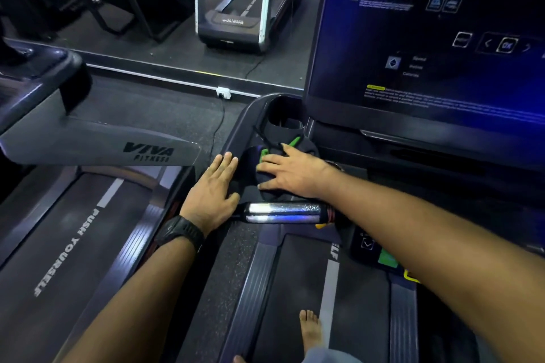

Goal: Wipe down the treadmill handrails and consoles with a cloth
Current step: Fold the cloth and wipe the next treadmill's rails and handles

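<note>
Cloth [265, 177] under the right hand [290, 174], and this is the console step: fingers splayed wide and fairly straight, palm pressing the dark, green-trimmed fabric flat onto the console tray [236, 132]. No pinch, no curl round it; it is a flat press. Just beyond the fingertips sits the cup holder [284, 115], with a black cord [267, 138] trailing out of it across the top of the cloth. Just behind the heel of that hand lies the chrome sensor bar [283, 212], shiny and not touching the cloth. Up and away from the knuckles, the lit screen [427, 38] glows blue.

The left hand [215, 186] lies just beside the working hand, flat and relaxed on the tray's outer rim, fingers together and holding nothing; it looks like a brace. A watch [180, 233] shows on that wrist.

By my reading, the tray is mid-wipe, with the bar, handrails and screen surround left to do. The next move calls for steady downward pressure while sliding the cloth, either forward round the cup holder's lip or back onto the chrome bar. For the bar, the fingers will probably need to wrap the cloth round it, and the cord wants avoiding.
</note>
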